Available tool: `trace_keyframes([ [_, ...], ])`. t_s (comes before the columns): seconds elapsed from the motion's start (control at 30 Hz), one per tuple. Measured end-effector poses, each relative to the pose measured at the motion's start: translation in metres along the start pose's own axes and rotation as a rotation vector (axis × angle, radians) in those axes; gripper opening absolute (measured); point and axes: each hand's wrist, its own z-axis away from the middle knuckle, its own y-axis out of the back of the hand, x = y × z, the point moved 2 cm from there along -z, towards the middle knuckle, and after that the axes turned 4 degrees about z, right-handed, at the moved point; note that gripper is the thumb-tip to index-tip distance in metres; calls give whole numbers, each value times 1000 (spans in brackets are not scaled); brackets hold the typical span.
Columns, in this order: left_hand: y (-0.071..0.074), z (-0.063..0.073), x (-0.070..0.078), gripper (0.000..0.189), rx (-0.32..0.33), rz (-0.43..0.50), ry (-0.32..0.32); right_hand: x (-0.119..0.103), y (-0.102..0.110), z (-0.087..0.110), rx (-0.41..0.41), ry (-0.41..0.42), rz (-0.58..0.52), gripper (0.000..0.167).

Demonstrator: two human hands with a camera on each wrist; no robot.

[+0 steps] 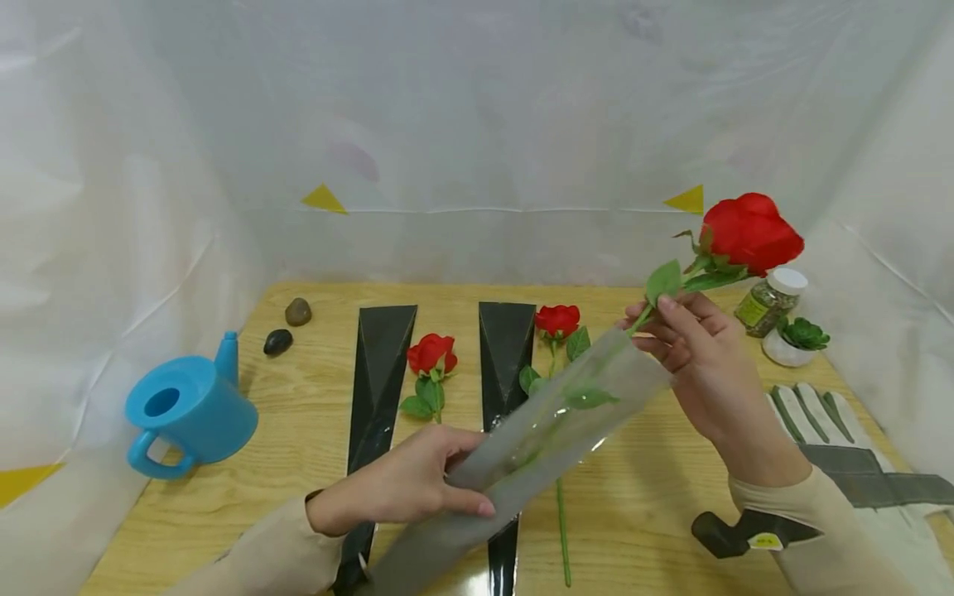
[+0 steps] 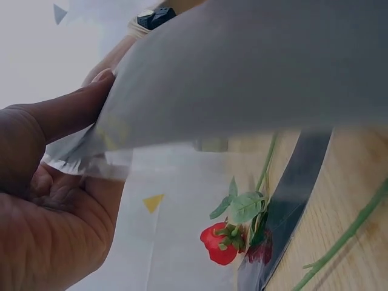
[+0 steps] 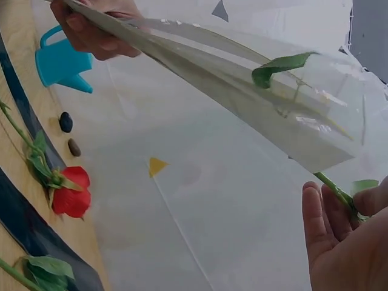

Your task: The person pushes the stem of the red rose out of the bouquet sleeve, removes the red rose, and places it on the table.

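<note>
In the head view my right hand (image 1: 704, 356) pinches the stem of a red artificial rose (image 1: 753, 233) just below its bloom, up at the right. The lower stem and a leaf show through a clear-fronted, grey-backed flower sleeve (image 1: 477, 480), slanting from lower left to upper right. My left hand (image 1: 417, 476) grips this sleeve lower down, thumb in front. In the right wrist view the sleeve's wide mouth (image 3: 339, 151) lies close to the right fingers, with the stem (image 3: 330, 185) coming out of it. The sleeve's bottom end runs out of the head view.
Two red roses (image 1: 432, 354) (image 1: 557, 321) lie on the wooden table beside two black sleeves (image 1: 383, 348) (image 1: 507, 348). A blue watering can (image 1: 195, 410) and two stones (image 1: 298, 312) are left. Right stand a jar (image 1: 771, 302), a potted succulent (image 1: 797, 341) and gloves (image 1: 842, 463).
</note>
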Motion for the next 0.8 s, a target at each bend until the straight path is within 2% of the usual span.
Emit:
trace_keyframes([
  [0.13, 2, 1, -1, 44, 4, -25, 4, -14, 13, -9, -12, 96, -240, 16],
  [0.3, 8, 2, 0, 44, 7, -32, 10, -37, 41, -23, 134, 205, -398, 19],
  [0.4, 12, 4, 0, 44, 15, -43, 1, -49, 67, -26, 233, 270, -436, 20],
  [0.5, 18, 7, 1, 44, 34, -48, -8, -57, 91, -27, 332, 296, -461, 16],
  [0.6, 22, 10, 1, 43, 53, -38, -9, -60, 111, -26, 419, 310, -427, 16],
  [0.8, 32, 19, 1, 47, 63, 13, -10, -62, 137, -21, 496, 322, -412, 30],
])
